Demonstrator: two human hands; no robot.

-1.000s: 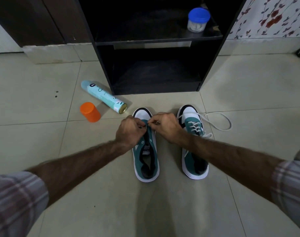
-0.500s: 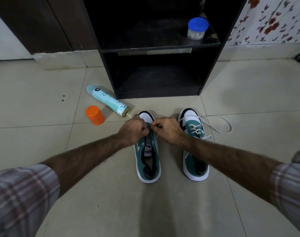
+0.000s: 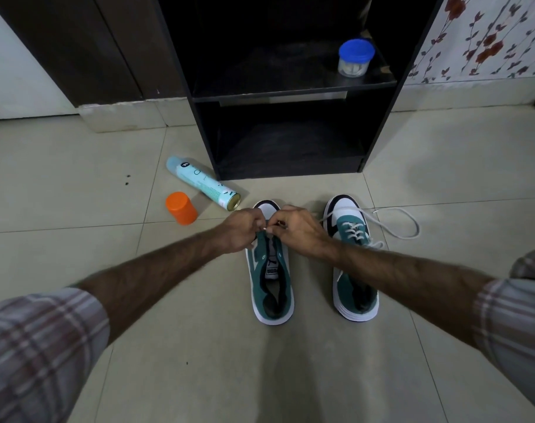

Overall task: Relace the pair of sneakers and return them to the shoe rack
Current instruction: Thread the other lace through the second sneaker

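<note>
Sneakers sit toes toward the shoe rack (image 3: 205, 123) so the eyelets face me. Off to the left of my hands: orange cap (image 3: 181, 208) and spray can (image 3: 202, 182), lying aside. Left hand (image 3: 240, 228) and right hand (image 3: 299, 232), fingers curled, meet over the unlaced sneaker (image 3: 271, 270) at its front eyelets, pinching a white lace end (image 3: 267, 229) for threading, I judge. Right of my hands, the laced sneaker (image 3: 353, 257) trails its loose lace (image 3: 397, 221) on the floor.
</note>
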